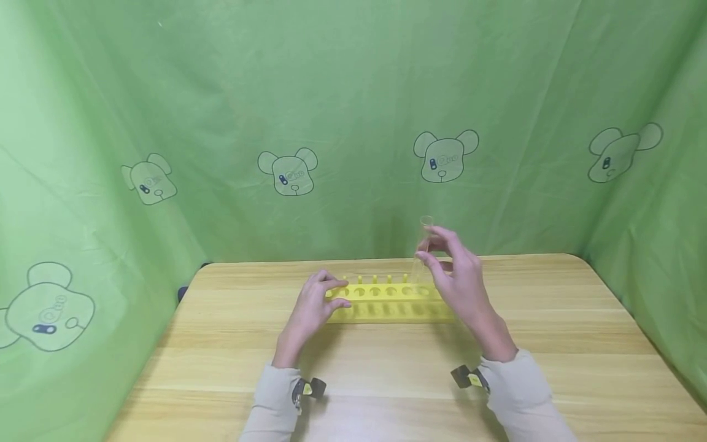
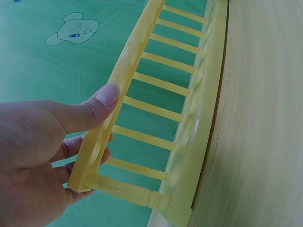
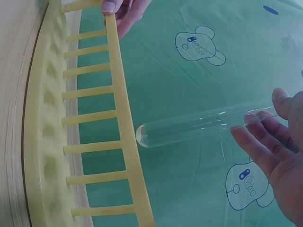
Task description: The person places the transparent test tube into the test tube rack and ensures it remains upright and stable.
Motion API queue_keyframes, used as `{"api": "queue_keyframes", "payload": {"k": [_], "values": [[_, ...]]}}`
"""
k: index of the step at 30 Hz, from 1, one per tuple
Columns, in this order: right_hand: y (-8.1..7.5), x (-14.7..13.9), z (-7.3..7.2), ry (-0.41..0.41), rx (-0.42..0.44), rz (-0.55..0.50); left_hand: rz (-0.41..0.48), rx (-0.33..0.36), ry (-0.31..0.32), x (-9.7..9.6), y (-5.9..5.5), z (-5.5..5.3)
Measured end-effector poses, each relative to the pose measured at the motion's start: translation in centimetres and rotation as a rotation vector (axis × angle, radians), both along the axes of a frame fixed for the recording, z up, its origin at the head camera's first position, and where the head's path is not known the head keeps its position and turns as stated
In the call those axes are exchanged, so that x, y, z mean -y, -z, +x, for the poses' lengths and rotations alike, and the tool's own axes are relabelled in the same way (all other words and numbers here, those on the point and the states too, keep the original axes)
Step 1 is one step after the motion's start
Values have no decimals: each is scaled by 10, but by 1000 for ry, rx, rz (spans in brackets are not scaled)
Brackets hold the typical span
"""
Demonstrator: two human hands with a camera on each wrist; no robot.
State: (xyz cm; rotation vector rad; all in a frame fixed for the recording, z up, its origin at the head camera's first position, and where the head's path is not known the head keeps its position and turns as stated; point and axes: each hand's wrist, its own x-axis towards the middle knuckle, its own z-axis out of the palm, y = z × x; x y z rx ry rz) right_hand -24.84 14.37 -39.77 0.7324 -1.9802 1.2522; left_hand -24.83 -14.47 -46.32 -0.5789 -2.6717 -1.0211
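The right hand [image 1: 461, 285] has a clear glass test tube [image 3: 199, 127] pinched near its open end between thumb and fingertips [image 3: 255, 124], other fingers loosely spread. The tube hangs rounded end down, just above the right end of the yellow rack [image 1: 386, 301]. In the right wrist view its rounded tip sits right beside the rack's top rail, apparently not in a hole yet.

The left hand [image 1: 312, 310] grips the rack's left end, thumb [image 2: 97, 106] pressed on the top rail and fingers curled around from the other side, so it's closed on the rack and pinning it to the table [image 1: 552, 344].

Handling-wise, I'd guess the tube is light, stiff, slick and easy to crack, so a gentle pinch up near the rim, like now, seems the right spot, since it leaves the lower part free to slide in. The rack looks like light rigid plastic that'd skid without that left hand on it.

Around the fingers: the rack has a row of round holes in the top rail, dimples in the base below, and thin rungs between. All the holes I can see are empty. The rail itself is the main thing in the way if the tip comes down off-centre. Behind everything hangs a green cloth [image 1: 353, 92] printed with cartoon bears, well apart from the hands.
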Motion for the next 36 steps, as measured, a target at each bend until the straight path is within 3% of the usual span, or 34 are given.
{"api": "queue_keyframes", "payload": {"k": [36], "values": [[-4, 12, 0, -24, 3, 4, -2, -9, 1, 0, -1, 1]]}}
